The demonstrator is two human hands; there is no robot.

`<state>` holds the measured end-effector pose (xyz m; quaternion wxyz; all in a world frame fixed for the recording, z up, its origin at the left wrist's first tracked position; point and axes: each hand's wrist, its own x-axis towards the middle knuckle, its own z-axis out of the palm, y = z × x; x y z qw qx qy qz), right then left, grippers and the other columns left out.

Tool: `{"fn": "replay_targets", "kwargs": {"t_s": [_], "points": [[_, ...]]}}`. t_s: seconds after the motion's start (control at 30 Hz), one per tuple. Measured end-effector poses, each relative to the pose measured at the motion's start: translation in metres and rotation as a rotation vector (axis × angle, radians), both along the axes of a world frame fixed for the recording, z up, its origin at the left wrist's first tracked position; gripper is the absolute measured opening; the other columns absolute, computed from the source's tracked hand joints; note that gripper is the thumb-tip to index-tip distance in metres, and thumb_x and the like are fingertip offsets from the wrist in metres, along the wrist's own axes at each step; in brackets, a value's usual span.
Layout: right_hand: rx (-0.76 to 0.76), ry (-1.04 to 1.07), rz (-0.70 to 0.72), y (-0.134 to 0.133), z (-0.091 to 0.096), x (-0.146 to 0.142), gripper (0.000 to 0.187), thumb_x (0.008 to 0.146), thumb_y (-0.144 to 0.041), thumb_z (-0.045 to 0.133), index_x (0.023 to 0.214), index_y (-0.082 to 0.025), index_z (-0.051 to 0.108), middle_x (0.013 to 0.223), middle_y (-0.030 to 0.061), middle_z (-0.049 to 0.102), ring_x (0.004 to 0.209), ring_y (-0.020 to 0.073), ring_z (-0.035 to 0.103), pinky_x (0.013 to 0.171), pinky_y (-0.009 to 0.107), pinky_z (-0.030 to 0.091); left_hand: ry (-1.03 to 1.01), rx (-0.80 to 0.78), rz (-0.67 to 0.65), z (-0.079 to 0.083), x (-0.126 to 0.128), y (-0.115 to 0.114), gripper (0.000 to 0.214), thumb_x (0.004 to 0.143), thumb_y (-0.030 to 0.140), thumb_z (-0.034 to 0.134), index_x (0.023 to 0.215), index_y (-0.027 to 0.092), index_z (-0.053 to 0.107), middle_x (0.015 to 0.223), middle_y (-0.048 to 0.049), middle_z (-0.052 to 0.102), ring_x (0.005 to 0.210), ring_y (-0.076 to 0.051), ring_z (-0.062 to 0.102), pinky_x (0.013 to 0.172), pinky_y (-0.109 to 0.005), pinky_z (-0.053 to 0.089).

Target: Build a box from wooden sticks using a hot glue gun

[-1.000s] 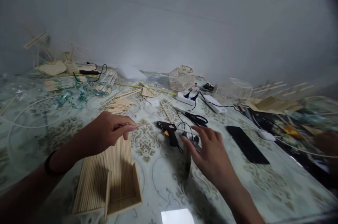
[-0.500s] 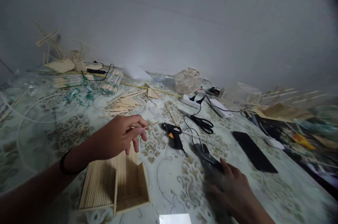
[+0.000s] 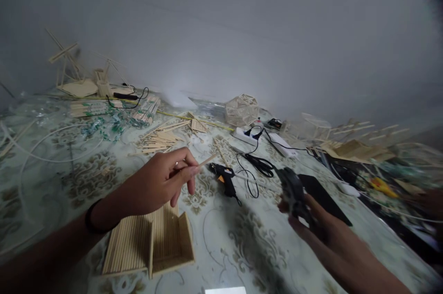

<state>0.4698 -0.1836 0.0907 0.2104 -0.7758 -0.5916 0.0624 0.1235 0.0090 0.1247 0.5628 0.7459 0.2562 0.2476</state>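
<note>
My left hand [image 3: 169, 178] is closed in a pinch on a thin wooden stick [image 3: 206, 160], whose tip points right toward a black glue gun [image 3: 226, 178] lying on the table. Under that hand stands a small box-like piece made of wooden sticks [image 3: 148, 243], with a divider and a raised right side; the hand hides its upper part. My right hand [image 3: 321, 229] is wrapped round dark pruning shears [image 3: 293, 190], held above the table and blurred by motion. Black-handled scissors [image 3: 261, 165] lie behind the glue gun.
Loose sticks [image 3: 159, 139] lie at mid-table. Behind them are bagged sticks [image 3: 147, 109], a white power strip [image 3: 247, 135] and a stick-built ball [image 3: 242, 109]. A black flat slab [image 3: 323, 197] lies right, partly behind my right hand. A blurred brownish shape [image 3: 427, 201] at the right edge is unclear.
My right hand has picked up the pruning shears from the table and brought them up and to the right. My left hand has shifted slightly right with the stick. The view has turned slightly.
</note>
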Motion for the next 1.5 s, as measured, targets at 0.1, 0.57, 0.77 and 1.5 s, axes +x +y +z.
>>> {"fn": "replay_targets", "kwargs": {"t_s": [0.1,0.57,0.77,1.5], "points": [[0.081,0.042,0.133,0.029,0.018,-0.057,0.043,0.102,-0.050,0.055,0.133,-0.022,0.065,0.126,0.0159,0.082,0.105,0.0317,0.082,0.090,0.044,0.066,-0.046,-0.020,-0.007,0.000,0.001,-0.005,0.027,0.110,0.042,0.056,0.096,0.020,0.059,0.083,0.0021,0.076,0.044,-0.003,0.057,0.046,-0.014,0.043],[0.093,0.245,0.302,0.091,0.017,-0.135,0.014,0.104,-0.034,0.053,0.096,-0.024,0.058,0.084,0.0041,0.070,0.070,0.0206,0.063,0.066,0.032,0.046,0.017,-0.062,0.081,0.004,-0.004,-0.001,0.026,0.104,0.042,0.063,0.092,0.019,0.066,0.078,0.0011,0.078,0.036,-0.002,0.045,0.039,-0.015,0.035],[0.038,0.195,0.242,0.094,0.011,-0.138,0.024,0.103,-0.038,0.051,0.082,-0.028,0.046,0.065,-0.0008,0.059,0.054,0.0186,0.052,0.057,0.030,0.036,0.085,-0.046,0.141,0.004,0.000,0.000,0.035,0.100,0.047,0.064,0.081,0.018,0.069,0.061,0.0034,0.069,0.031,-0.004,0.043,0.037,-0.018,0.035],[-0.164,-0.065,-0.322,0.010,-0.069,-0.010,0.062,0.088,-0.081,0.043,0.103,-0.025,0.063,0.109,0.0211,0.076,0.093,0.0430,0.074,0.077,0.054,0.057,0.449,0.246,-0.174,-0.063,-0.034,0.035,0.027,0.094,0.033,0.067,0.075,0.016,0.076,0.067,-0.0007,0.072,0.063,-0.014,0.061,0.063,-0.025,0.038]]}}
